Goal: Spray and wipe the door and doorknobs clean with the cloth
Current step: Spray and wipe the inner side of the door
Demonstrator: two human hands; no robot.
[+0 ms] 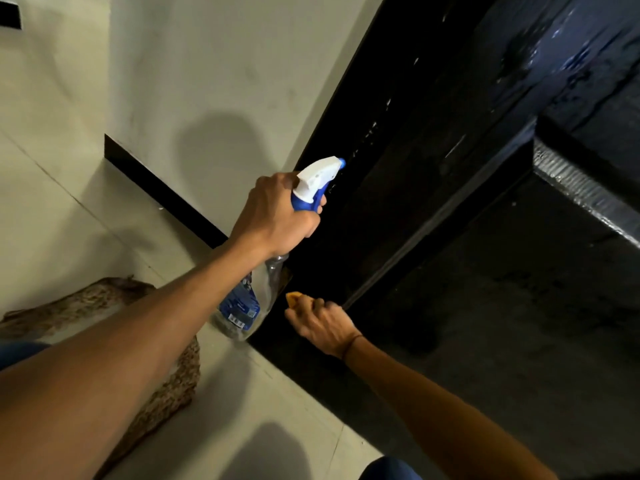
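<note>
Left hand (277, 216): fingers wrapped round the neck of the spray bottle (256, 289), nozzle aimed at the door (433, 168) toward 1 o'clock, likely so mist lands on the dark edge.
Right hand (322, 323): at 5 o'clock of the bottle, fingers curled on an orange cloth (292, 299), kept low against the door, seemingly ready to wipe.
Door: black, glossy, wet streaks at 1 o'clock; doorknobs not in view.
Room: pale wall (207, 81), tiled floor (52, 202), patterned mat (104, 299) at 8 o'clock.
</note>
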